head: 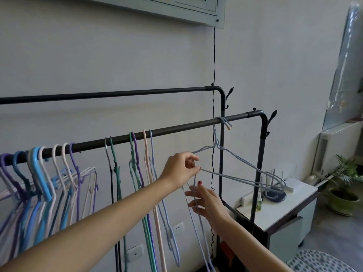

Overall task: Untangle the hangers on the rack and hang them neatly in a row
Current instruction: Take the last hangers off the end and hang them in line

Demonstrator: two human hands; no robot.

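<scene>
My right hand [204, 205] is open under a dangling hanger [198, 222], my left hand [181, 168] pinches the blue hangers [245, 167] on the rail [176, 130] — pulling may tighten the tangle.

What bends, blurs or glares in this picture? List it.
Head view: wide-angle distortion bows the rack's front rail and the upper back rail; the left hand pinching the pale blue hangers is slightly soft; daylight glares off the plastic-wrapped panel at right; lighting is otherwise even, shadows faint.
</scene>
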